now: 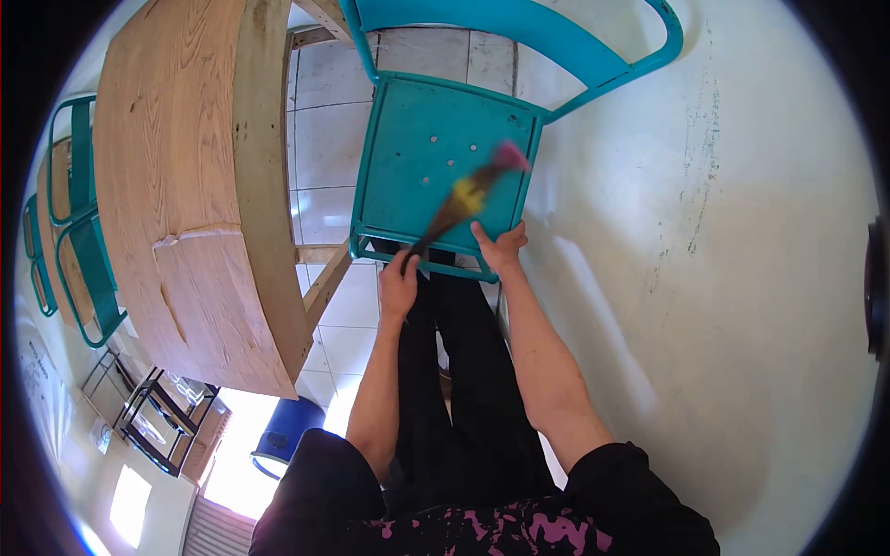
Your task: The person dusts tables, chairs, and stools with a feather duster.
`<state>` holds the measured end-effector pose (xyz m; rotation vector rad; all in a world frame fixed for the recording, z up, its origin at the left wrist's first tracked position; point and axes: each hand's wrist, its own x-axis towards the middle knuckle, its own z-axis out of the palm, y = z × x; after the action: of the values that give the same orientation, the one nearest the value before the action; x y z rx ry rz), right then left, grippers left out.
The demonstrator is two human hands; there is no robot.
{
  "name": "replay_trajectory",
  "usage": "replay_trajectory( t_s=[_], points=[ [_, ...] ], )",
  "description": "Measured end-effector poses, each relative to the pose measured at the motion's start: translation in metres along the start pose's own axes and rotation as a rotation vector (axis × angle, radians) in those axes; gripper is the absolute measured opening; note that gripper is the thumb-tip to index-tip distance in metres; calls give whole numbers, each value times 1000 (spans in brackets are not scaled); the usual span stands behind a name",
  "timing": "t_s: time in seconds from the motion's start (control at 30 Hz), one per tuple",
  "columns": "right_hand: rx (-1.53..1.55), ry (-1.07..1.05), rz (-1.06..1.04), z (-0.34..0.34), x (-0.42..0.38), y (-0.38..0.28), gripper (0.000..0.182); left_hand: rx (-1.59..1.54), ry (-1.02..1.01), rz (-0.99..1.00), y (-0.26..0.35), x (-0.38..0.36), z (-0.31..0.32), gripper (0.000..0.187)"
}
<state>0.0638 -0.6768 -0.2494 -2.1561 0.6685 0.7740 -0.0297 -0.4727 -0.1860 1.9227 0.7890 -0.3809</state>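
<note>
A teal metal chair (399, 157) stands in front of me, its seat pierced by several small holes. My left hand (400, 285) is closed round the dark handle of a feather duster (451, 211). Blurred by motion, the duster slants up and right across the seat, brown with a yellow band and a pink tip. At the seat's near right corner, my right hand (502, 248) grips the edge of the chair, thumb on top and fingers at the side.
A wooden table (185, 120) with a peeling, torn surface is close on the left. A pale, scuffed wall (667, 306) runs along the right. More teal chairs (88, 269) stand beyond the table. A blue bin (292, 428) and a black rack (167, 422) are at lower left.
</note>
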Motion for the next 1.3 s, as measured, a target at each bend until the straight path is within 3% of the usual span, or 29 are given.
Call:
replay_trajectory(
  t_s=[0.03, 0.07, 0.13, 0.17, 0.23, 0.4, 0.47, 0.5, 0.57, 0.6, 0.67, 0.7, 0.73, 0.87, 0.93, 1.03, 1.13, 1.2, 1.23, 1.3],
  points=[
    [-2, 2, 13, -1, 0, -2, 123, 29, 247, 212, -16, 2, 8, 30],
    [-2, 3, 27, -1, -1, -2, 124, 32, 245, 211, -20, 2, 7, 30],
    [9, 9, 18, -1, -2, -4, 125, -453, 202, -224, -26, 1, 4, 28],
    [17, 15, 10, 0, -2, -3, 126, -533, 134, -295, -10, -5, 1, 24],
    [12, 31, 4, 2, -2, -1, 126, -540, -58, -299, -15, -9, -4, 23],
    [12, 78, -27, 6, -2, 12, 120, -130, -5, -27, -38, -13, -11, 30],
    [54, 197, -341, 8, -1, 30, 103, -144, 51, 7, -39, -9, -16, 34],
    [54, 194, -337, 3, -10, 32, 103, -195, -8, -119, -36, -6, -25, 38],
    [265, -38, -69, -8, -32, 36, 75, -171, 85, -160, -41, 3, -27, 39],
    [265, -36, -66, -9, -41, 41, 75, -138, 117, -165, -44, 9, -28, 39],
    [277, -108, 30, -9, -57, 49, 55, -164, 79, -111, -49, 18, -29, 39],
    [280, -106, 34, -1, -58, 58, 55, -194, 44, -57, -45, 20, -32, 39],
    [273, -5, -14, 8, -56, 65, 51, -119, -75, -127, -43, 23, -41, 38],
    [292, 178, -137, 27, -50, 64, 45, -86, -153, -92, -38, 32, -52, 37],
    [322, 144, -116, 23, -49, 50, 44, -277, -231, -23, -33, 34, -53, 31],
    [354, 107, -117, 18, -39, 29, 43, -311, -307, -79, -18, 39, -55, 26],
    [327, 103, -140, 16, -26, 17, 43, -170, -360, -44, -10, 49, -57, 24],
    [301, 113, -142, 12, -20, 11, 45, -34, -193, 117, -7, 59, -60, 23],
    [254, 104, -146, 12, -17, 9, 46, 52, -11, 300, -11, 69, -58, 23],
    [209, 97, -141, 12, -16, 3, 48, -17, 76, 195, -5, 82, -58, 24]
  ],
)
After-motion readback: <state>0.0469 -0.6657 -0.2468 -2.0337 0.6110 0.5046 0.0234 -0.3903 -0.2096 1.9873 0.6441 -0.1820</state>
